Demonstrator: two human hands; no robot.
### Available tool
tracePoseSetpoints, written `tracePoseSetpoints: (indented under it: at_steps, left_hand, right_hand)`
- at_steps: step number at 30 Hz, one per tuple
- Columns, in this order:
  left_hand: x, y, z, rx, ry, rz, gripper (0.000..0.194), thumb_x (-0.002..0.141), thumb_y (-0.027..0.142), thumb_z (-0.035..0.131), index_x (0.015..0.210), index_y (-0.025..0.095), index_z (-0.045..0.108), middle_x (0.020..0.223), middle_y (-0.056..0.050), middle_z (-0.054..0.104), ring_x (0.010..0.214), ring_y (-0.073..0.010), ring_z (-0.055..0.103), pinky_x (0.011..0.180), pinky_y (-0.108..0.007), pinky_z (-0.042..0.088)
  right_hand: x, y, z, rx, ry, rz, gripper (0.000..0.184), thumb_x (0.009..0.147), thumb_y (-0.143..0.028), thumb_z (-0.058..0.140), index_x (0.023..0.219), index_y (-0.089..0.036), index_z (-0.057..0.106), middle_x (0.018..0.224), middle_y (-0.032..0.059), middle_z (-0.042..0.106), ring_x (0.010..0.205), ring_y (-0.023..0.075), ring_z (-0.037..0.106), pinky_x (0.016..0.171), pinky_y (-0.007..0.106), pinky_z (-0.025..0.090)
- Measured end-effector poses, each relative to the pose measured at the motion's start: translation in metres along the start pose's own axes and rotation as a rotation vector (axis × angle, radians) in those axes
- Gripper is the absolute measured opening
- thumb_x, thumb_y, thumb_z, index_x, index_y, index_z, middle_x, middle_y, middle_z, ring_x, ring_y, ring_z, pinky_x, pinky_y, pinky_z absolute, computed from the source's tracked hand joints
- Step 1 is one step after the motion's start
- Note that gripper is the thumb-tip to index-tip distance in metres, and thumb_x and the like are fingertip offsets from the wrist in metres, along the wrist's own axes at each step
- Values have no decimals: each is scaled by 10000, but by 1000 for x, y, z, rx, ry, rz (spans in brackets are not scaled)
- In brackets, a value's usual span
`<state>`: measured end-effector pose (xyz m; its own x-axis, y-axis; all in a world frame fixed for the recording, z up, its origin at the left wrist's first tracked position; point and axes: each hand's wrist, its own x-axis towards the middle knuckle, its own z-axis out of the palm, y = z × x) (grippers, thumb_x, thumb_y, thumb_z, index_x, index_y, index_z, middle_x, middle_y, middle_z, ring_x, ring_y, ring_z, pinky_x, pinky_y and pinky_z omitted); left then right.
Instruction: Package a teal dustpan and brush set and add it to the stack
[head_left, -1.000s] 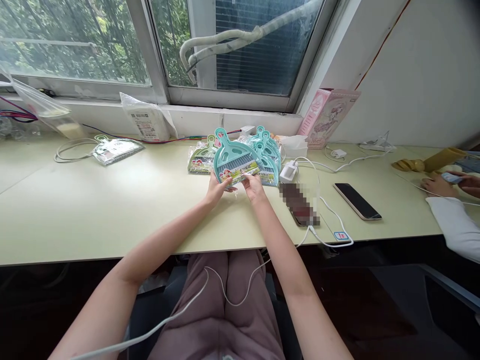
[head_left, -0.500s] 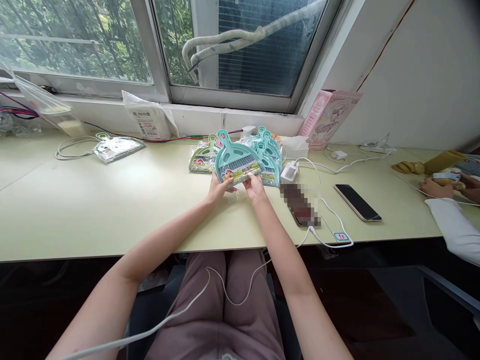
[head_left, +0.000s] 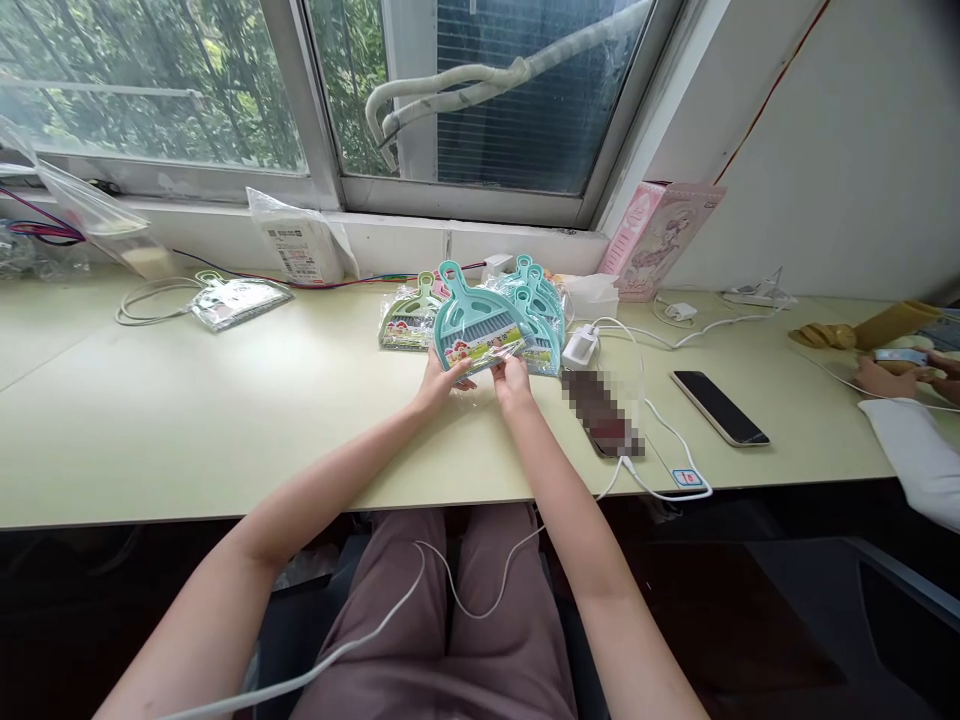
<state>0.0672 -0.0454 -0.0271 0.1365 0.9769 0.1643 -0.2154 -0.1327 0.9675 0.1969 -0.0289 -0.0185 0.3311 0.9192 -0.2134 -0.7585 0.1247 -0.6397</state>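
A teal toy-sized dustpan and brush set (head_left: 472,316) in clear plastic wrap is held up by its lower edge, handle pointing away from me. My left hand (head_left: 442,383) grips its lower left corner, thumb on the printed label. On the lower right edge, my right hand (head_left: 511,377) pinches the wrap with its fingers closed. Behind it to the right lie several more wrapped teal dustpan sets (head_left: 541,312), partly hidden. A green wrapped dustpan set (head_left: 406,320) lies behind it on the left.
Right of my hands are a white charger (head_left: 580,346), a blurred-out phone (head_left: 602,412) on a cable and a black phone (head_left: 720,408). A pink box (head_left: 660,240) stands by the wall. Another wrapped set (head_left: 238,302) lies left. A co-worker's hands (head_left: 889,378) are far right.
The held dustpan set and both hands have barely shifted in the picture, along with a slight camera movement. Both hands keep their hold.
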Motion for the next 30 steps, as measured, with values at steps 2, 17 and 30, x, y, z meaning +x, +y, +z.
tracePoseSetpoints:
  at_steps: [2, 17, 30]
  left_hand:
    - [-2, 1, 1, 20, -43, -16, 741, 686, 446, 791, 1213, 195, 334, 1093, -110, 670, 524, -148, 667, 504, -300, 564]
    - [9, 6, -5, 13, -66, -131, 561, 747, 479, 695, 1166, 161, 501, 1181, -147, 696, 642, -193, 726, 593, -297, 570]
    - [15, -2, -12, -21, -38, -63, 453, 672, 330, 785, 987, 140, 520, 809, -31, 682, 455, -103, 571, 441, -277, 516]
  right_hand:
    - [-1, -3, 1, 9, 17, -12, 351, 765, 60, 509, 1004, -176, 610, 772, -38, 701, 723, 81, 693, 711, 190, 585]
    - [-2, -6, 4, 31, 82, -25, 293, 767, 40, 513, 964, -159, 597, 750, -29, 697, 703, 89, 692, 715, 201, 589]
    - [11, -4, 0, -159, -34, 79, 152, 852, -24, 608, 866, -175, 627, 717, -24, 713, 680, 97, 700, 705, 194, 603]
